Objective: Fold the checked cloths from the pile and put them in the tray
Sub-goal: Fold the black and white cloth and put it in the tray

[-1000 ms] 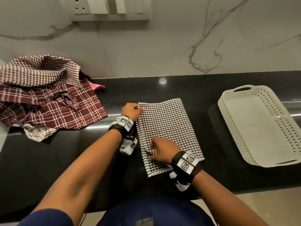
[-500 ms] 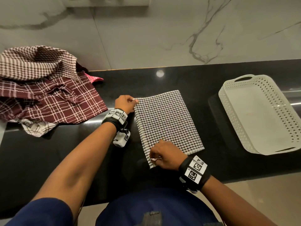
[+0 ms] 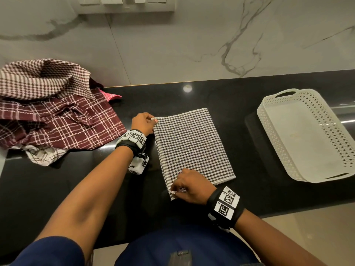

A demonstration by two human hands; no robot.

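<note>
The black tabletop (image 3: 221, 96) has open room between the pile of checked cloths (image 3: 53, 112) at far left and the empty white tray (image 3: 272, 131) at right — a clear path for carrying. The black-and-white cloth (image 3: 190, 144) lies flat at centre, folded into a rectangle; it looks light, soft and limp, so it should sag unless taken by two corners or scooped under. The left hand (image 3: 143, 122) has its grip closed on the far left corner; the right hand (image 3: 192, 187) pinches the near left corner, just at the tabletop's near edge.
</note>
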